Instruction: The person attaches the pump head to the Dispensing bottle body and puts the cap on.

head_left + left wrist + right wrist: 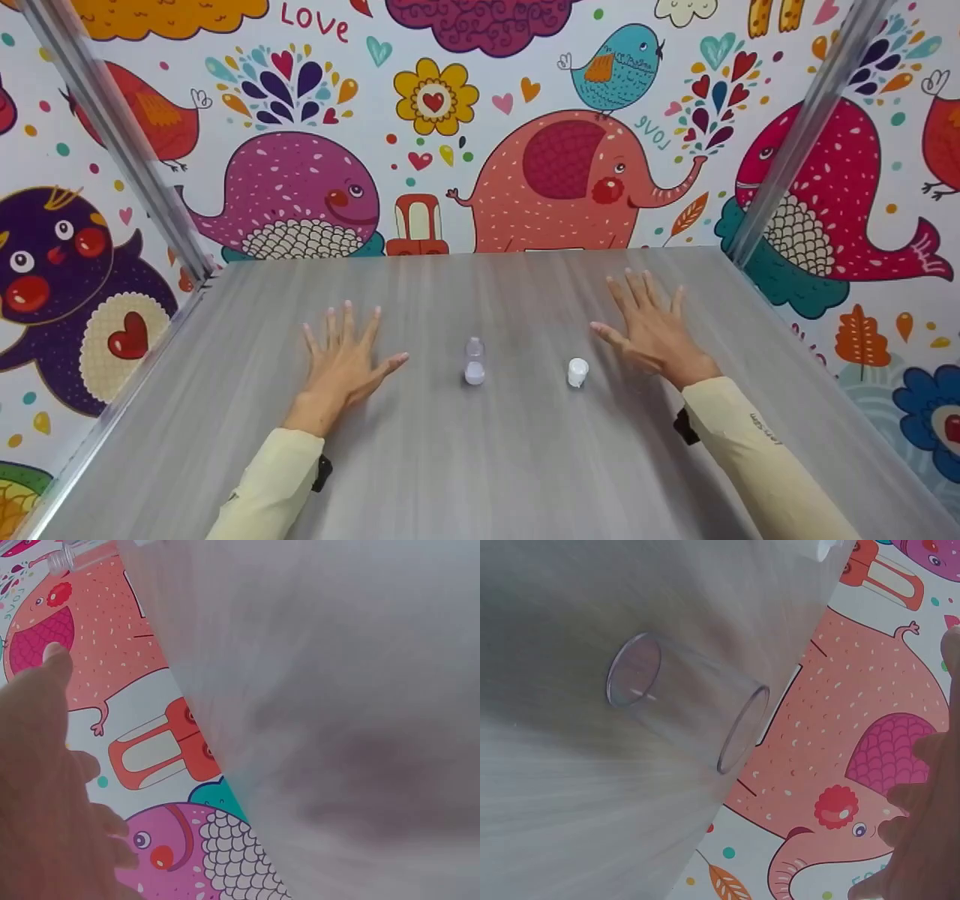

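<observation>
A small clear bottle with something whitish in its lower part stands mid-table between the hands. Its transparent neck enters the top left corner of the left wrist view. To its right is a small cup, whitish in the head view; the right wrist view shows a see-through cup. My left hand is left of the bottle, fingers straight and spread, holding nothing. Beyond the cup and to its right, my right hand also has spread fingers and holds nothing. Neither hand touches the bottle or cup.
The grey wood-grain table runs back to a wall printed with cartoon animals. Metal posts rise at the table's back left and back right corners.
</observation>
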The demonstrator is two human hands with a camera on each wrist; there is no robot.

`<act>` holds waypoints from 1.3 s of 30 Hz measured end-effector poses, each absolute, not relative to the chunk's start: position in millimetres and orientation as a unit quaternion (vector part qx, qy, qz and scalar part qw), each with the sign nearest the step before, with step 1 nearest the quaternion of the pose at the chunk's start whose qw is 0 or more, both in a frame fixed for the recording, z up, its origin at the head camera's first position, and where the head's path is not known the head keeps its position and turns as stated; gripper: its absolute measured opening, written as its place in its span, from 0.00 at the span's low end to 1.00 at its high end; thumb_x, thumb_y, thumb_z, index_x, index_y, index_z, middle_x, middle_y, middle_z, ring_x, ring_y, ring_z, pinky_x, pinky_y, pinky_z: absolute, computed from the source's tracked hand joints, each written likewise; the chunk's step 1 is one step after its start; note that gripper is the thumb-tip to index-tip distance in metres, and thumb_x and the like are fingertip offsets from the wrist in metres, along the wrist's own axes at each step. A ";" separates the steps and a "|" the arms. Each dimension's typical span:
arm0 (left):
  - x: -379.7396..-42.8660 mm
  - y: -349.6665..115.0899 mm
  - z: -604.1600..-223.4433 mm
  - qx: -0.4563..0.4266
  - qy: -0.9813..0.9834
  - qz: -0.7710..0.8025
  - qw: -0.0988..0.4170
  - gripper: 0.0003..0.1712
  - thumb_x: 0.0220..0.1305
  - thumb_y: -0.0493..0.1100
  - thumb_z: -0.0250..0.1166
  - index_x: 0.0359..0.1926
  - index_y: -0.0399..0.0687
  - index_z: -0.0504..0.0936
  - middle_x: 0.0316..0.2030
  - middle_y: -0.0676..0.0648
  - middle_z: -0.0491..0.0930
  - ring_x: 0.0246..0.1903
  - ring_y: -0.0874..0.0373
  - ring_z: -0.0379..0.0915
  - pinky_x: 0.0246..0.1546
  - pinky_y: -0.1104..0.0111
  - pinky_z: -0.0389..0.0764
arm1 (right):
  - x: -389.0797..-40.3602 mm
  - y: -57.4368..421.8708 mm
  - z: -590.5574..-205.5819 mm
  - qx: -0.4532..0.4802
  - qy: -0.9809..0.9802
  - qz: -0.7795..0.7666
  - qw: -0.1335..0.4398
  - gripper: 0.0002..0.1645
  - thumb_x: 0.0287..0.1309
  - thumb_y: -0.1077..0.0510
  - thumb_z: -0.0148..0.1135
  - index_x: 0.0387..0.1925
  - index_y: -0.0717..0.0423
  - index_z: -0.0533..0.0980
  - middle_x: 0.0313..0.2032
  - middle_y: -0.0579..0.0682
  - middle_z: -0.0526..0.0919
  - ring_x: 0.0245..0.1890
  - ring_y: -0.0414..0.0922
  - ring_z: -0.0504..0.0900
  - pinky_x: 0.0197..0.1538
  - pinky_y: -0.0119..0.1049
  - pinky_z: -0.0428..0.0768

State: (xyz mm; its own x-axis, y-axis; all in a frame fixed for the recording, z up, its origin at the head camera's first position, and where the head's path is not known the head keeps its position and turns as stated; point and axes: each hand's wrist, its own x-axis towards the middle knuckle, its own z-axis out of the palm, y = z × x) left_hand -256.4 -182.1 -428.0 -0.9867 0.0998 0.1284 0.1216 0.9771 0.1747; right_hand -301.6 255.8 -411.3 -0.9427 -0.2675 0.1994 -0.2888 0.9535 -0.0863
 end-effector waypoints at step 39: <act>-251.5 -130.7 -447.5 -0.077 -0.988 -0.129 0.045 0.55 0.49 0.83 0.35 0.71 0.59 0.42 0.71 0.39 0.35 0.70 0.37 0.28 0.62 0.36 0.29 | -289.7 234.1 -429.8 0.160 -0.980 0.094 0.071 0.54 0.49 0.20 0.37 0.70 0.37 0.34 0.72 0.51 0.39 0.72 0.56 0.37 0.68 0.61 0.35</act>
